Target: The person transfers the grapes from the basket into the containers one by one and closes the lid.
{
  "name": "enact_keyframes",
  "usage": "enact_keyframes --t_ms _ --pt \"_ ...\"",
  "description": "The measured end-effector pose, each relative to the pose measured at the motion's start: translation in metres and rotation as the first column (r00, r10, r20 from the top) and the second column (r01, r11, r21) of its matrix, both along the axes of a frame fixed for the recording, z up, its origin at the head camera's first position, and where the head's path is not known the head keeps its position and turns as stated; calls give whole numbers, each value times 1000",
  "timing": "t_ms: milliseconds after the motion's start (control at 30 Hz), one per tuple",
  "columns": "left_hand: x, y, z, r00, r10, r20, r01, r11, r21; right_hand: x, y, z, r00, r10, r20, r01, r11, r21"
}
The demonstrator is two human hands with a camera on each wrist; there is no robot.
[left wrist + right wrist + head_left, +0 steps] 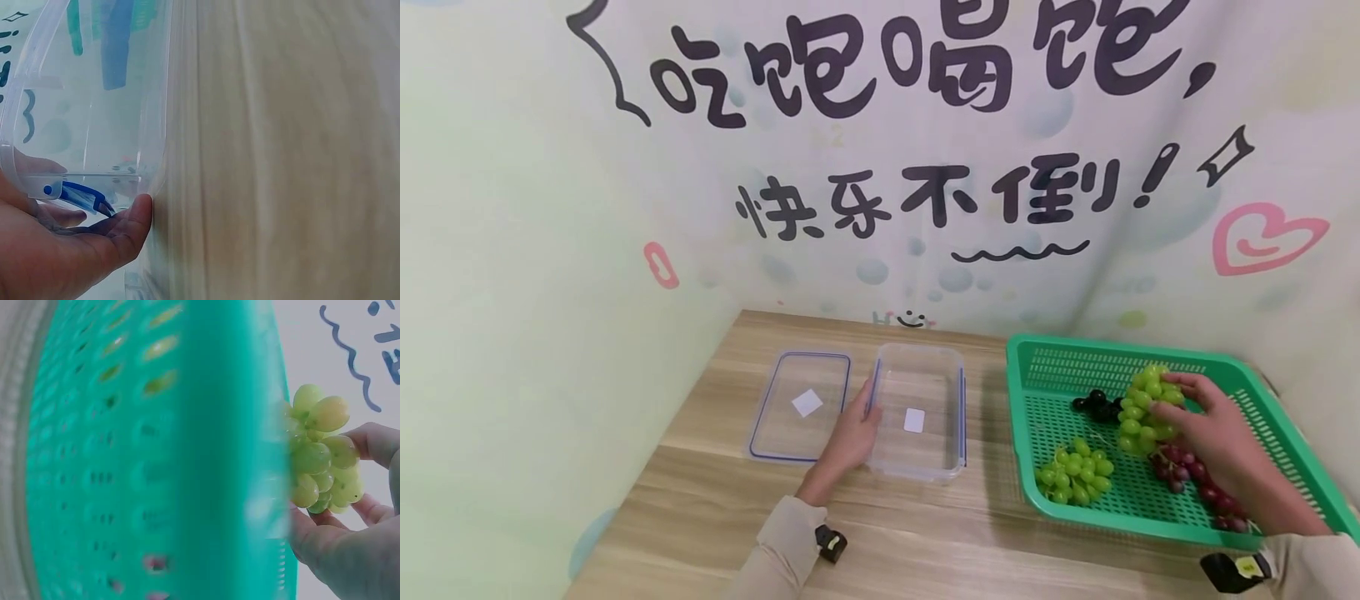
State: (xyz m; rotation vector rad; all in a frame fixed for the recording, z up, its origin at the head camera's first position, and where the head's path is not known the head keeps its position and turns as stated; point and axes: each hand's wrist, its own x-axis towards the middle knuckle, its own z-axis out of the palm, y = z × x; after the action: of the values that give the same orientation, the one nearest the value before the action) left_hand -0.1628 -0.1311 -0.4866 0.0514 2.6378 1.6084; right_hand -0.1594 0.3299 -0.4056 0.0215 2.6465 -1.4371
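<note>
My right hand (1217,425) holds a bunch of green grapes (1146,408), raised over the green plastic basket (1022,417). In the right wrist view the fingers and thumb close around the grapes (319,456), just past the basket's rim. My left hand (853,429) grips the left side of a clear plastic food container (917,475), which stands uncovered on the table. A blue latch (81,195) hangs by the left hand's fingers in the left wrist view. Through the container's base a white square label (914,420) shows.
The container's clear lid (790,408), with a blue seal, lies flat to the left. Inside the basket are another green bunch (1075,473), dark grapes (1097,406) and red grapes (1221,504). A printed cloth (865,275) hangs behind the wooden table (700,467).
</note>
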Motion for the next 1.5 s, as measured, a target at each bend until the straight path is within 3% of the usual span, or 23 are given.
enact_keyframes --t_ms 400,633,1067,1500 --pt "0 1 0 1000 -1 8 1 1000 22 -5 -18 16 999 28 25 -27 997 -67" --pt "3 -1 2 999 44 26 -45 998 45 -10 -33 25 998 38 49 -31 991 -132" --pt "2 -1 -2 997 63 38 -66 993 96 -17 -62 38 993 102 56 -83 957 -279" --pt "3 0 -5 998 64 23 -67 988 138 -19 -101 44 985 147 92 -114 950 -290"
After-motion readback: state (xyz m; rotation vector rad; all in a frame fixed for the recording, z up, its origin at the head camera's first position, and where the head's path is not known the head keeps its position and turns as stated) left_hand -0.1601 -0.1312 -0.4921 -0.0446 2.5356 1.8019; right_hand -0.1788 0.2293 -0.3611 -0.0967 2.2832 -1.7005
